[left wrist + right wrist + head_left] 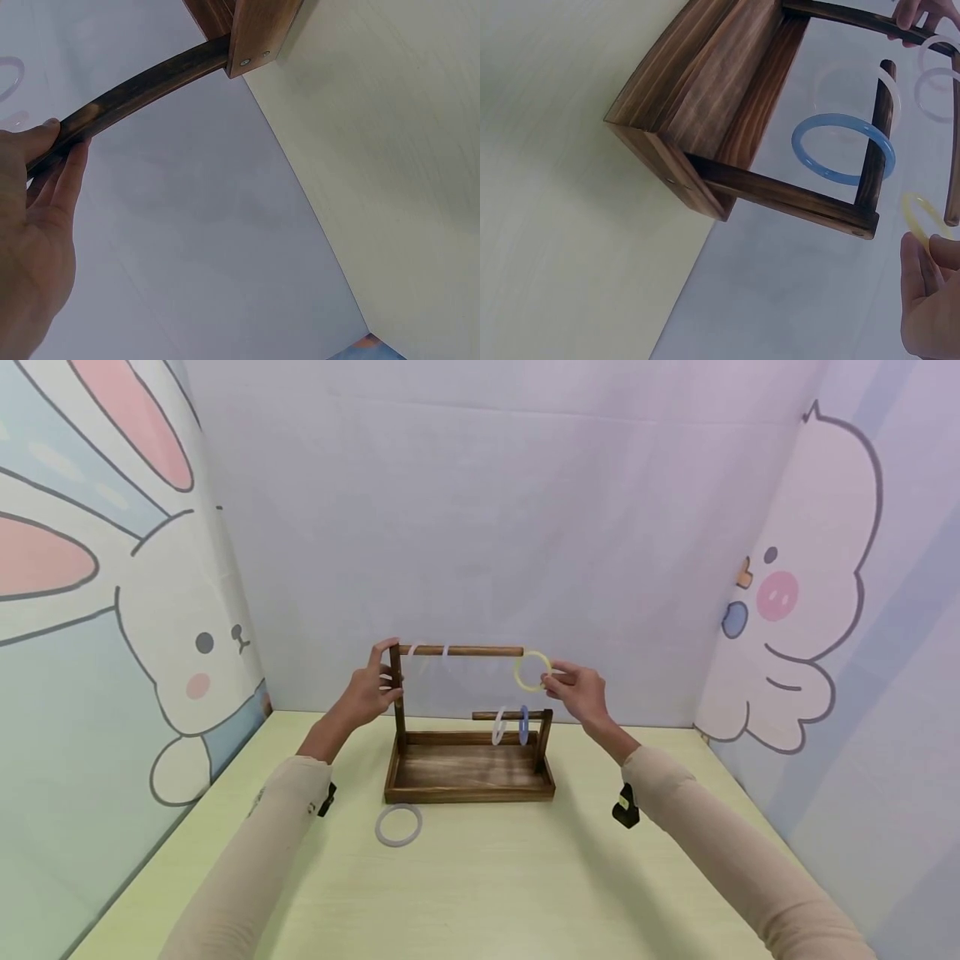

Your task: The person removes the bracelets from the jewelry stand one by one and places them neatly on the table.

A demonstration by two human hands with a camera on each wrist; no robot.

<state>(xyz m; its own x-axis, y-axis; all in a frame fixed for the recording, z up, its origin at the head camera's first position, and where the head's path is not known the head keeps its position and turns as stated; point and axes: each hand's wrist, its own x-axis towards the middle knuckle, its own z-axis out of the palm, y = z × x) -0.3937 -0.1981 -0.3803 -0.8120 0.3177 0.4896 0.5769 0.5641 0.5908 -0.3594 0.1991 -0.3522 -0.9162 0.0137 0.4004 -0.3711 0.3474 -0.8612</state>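
While the grey ring [397,843] lies loose on the table [480,885] in front of the tray [468,795], the lower bar [482,716] above the tray carries a blue ring [829,118] and a white ring [495,735]. Farther back, right hand [581,692]: thumb and fingertips pinched on the outer rim of the yellow ring [517,672], which sits at the free end of the upper bar [480,651]; whether ring and bar touch, cannot tell. Left hand [367,690] curled about the top of the post [400,722], thumb opposite fingers. Judgement on the step: worth turning the ring so its hole squares up with the bar's tip, since it mostly faces the head camera; holding the side away from the bar leaves the other arc free to clear the wood. A firm left hand should stop the post rocking. Yellow ring itself: slim, round, pale, glossy, seemingly a little translucent and rigid. Two pale rings [918,94] hang farther along the same bar; pale cloth [480,527] behind all.
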